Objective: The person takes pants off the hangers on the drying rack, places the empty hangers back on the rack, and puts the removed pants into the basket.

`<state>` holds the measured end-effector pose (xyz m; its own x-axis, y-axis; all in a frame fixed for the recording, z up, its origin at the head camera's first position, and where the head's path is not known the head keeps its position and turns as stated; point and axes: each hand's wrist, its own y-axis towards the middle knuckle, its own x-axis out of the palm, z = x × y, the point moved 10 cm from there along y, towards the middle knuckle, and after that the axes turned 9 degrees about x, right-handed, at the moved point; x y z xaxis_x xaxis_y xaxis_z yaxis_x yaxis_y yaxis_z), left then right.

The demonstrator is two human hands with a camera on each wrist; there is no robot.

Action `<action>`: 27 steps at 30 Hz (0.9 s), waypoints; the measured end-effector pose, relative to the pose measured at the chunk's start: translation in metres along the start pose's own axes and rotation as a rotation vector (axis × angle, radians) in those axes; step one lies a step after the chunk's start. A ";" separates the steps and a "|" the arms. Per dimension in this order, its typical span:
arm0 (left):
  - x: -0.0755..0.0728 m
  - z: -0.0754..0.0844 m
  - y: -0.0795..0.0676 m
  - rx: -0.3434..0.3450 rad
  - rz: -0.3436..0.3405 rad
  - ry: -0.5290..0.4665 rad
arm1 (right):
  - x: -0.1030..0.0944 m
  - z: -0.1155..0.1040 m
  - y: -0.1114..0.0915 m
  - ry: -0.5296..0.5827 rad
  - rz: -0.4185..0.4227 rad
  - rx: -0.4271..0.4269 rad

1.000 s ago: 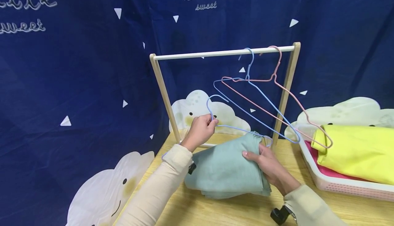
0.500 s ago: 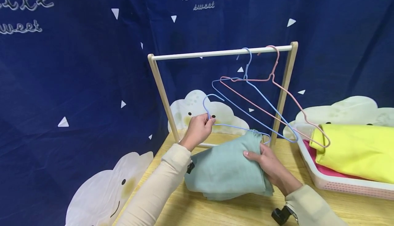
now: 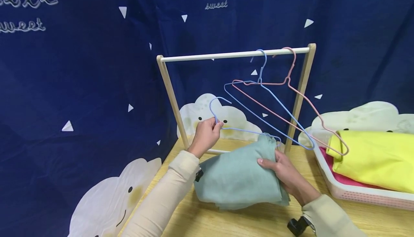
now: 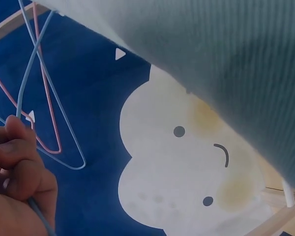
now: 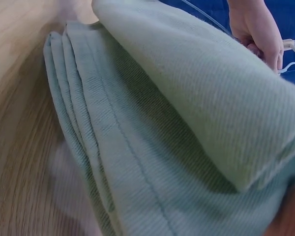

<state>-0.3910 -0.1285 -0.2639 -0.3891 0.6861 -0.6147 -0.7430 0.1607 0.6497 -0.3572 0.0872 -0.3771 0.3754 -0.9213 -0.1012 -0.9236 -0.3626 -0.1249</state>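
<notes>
In the head view my left hand (image 3: 206, 134) grips a blue wire hanger (image 3: 244, 130) at the neck, just under its hook. A folded sage-green cloth (image 3: 239, 177) hangs over the hanger's lower part, slanting above the table. With the thumb on top, my right hand (image 3: 288, 170) pinches the cloth's right edge near the hanger's right corner. The right wrist view shows the layered folds of the green cloth (image 5: 137, 123) up close. The left wrist view has my left hand (image 4: 22, 177) curled round the hanger's wire. The hanger's lower bar is hidden by the cloth.
Another blue hanger (image 3: 271, 95) and a pink hanger (image 3: 310, 104) hang on the right of the rack's white rail (image 3: 207, 56). A white-and-pink basket (image 3: 339, 190) at the right holds a yellow cloth (image 3: 375, 158) and a dark pink one. All stand on a wooden table (image 3: 200, 222).
My left hand and the held hanger have moved slightly left and up. The right hand keeps its pinch on the cloth, whose upper right corner has risen a little.
</notes>
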 end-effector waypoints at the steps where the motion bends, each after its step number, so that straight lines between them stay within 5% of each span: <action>1: -0.001 -0.001 0.000 -0.007 0.009 0.001 | 0.000 0.000 0.000 -0.004 0.001 0.004; 6: -0.006 -0.010 -0.004 -0.050 0.054 0.012 | 0.001 0.002 -0.001 -0.029 -0.017 0.010; 14: -0.011 -0.010 -0.004 -0.024 0.117 0.019 | 0.000 0.001 -0.001 -0.046 -0.026 -0.011; 27: -0.009 -0.010 -0.005 0.009 0.094 0.055 | -0.005 0.002 -0.002 -0.060 -0.012 0.002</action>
<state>-0.3895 -0.1427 -0.2661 -0.4863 0.6583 -0.5746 -0.6971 0.1041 0.7093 -0.3566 0.0930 -0.3788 0.3906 -0.9069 -0.1582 -0.9188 -0.3734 -0.1282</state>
